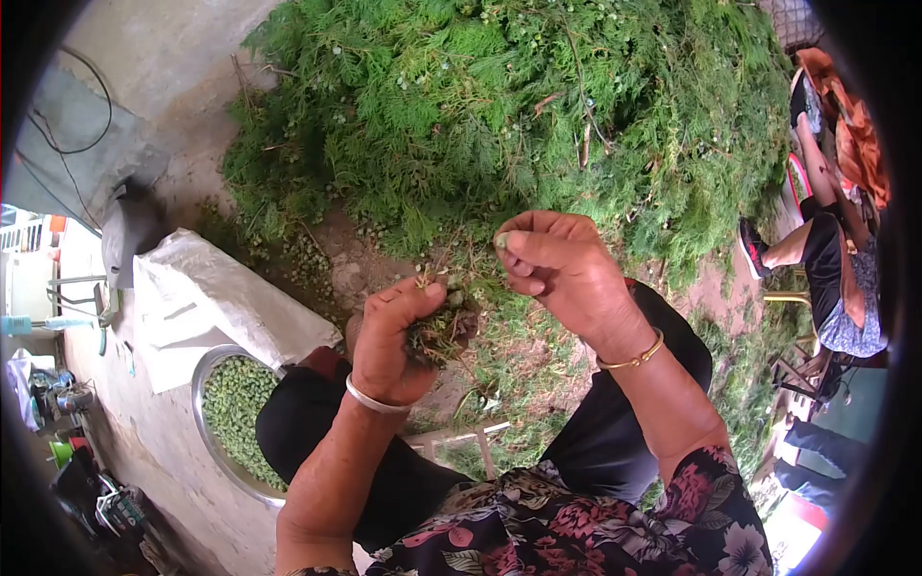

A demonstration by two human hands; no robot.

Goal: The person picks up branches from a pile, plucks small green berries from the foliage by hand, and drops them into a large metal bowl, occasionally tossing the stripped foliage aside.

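Note:
My left hand (396, 331) is closed around a small bunch of evergreen sprigs (434, 338), with thin stems poking out past the thumb. Up and to the right of it, my right hand (562, 257) pinches a small pale-green cone (501, 240) between thumb and fingertips. The two hands are apart, both above the ground between my knees. Beyond them rises a big heap of cut evergreen branches (480, 106) dotted with pale cones. By my left knee stands a round metal basin (204, 392) filled with small green cones (240, 413).
A white sack (226, 298) lies on the concrete left of my hands, partly behind the basin. Loose green bits litter the ground under me. Another person (831, 259) sits at the right edge. Tools and machine parts (101, 499) lie at the lower left.

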